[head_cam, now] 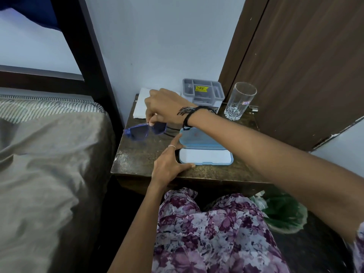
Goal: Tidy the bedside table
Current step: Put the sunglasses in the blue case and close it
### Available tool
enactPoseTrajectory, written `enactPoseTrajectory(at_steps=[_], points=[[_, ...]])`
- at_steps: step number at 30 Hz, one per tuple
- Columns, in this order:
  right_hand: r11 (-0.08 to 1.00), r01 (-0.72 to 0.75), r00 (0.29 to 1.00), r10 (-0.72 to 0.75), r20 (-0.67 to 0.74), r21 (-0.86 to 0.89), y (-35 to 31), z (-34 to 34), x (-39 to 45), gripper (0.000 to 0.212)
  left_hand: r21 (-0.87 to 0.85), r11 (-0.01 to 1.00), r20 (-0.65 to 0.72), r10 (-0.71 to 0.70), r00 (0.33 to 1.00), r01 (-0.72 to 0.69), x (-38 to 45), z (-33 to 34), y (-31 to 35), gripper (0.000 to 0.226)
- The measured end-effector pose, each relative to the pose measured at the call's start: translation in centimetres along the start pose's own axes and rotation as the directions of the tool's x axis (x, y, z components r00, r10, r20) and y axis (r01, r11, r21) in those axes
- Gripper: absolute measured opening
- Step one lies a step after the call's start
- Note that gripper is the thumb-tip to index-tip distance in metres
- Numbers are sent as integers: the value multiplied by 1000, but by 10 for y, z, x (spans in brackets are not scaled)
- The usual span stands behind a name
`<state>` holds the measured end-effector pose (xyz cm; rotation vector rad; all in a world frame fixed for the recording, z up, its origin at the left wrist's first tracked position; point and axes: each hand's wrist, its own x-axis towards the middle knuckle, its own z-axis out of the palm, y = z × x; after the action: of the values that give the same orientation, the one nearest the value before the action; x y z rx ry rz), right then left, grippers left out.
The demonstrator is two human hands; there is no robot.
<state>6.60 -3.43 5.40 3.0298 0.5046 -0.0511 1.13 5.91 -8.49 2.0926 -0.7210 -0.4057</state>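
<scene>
Bedside table (137, 154): dark, worn top, scuffed pale along the front edge, squeezed between the bed (49, 154) and a brown door (305, 66). Blue sunglasses (146, 131) pinched at the bridge by the right hand (167, 107), lifted just over the left edge, probably to go into the case. Light blue glasses case (204, 152) lying open near the front edge, lid up, white inside. Left hand (170, 162) with straight fingers, forefinger and thumb touching the case's left end, likely to keep it from sliding. White folded cloth (140, 103) at the back left corner, against the wall. Grey organizer box (202, 91) with a yellow price sticker at the back edge. Clear drinking glass (239, 101) upright at the back right corner, nothing in it. Green bag (283, 213) on the floor, under the right edge.
</scene>
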Motion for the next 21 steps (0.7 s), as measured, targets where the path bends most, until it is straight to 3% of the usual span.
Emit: enactPoseTrajectory(at_steps=[5, 10, 21], points=[[987, -147, 989, 148, -15, 58, 15, -35, -24, 13, -6, 1000, -13, 1, 1000, -1, -1, -2, 0, 96], [967, -255, 967, 255, 9, 7, 25, -50, -73, 11, 2, 1000, -14, -2, 1000, 2, 0, -1, -2, 98], [934, -244, 941, 293, 170, -259, 22, 10, -132, 23, -18, 1000, -6, -7, 1000, 7, -3, -1, 2, 102]])
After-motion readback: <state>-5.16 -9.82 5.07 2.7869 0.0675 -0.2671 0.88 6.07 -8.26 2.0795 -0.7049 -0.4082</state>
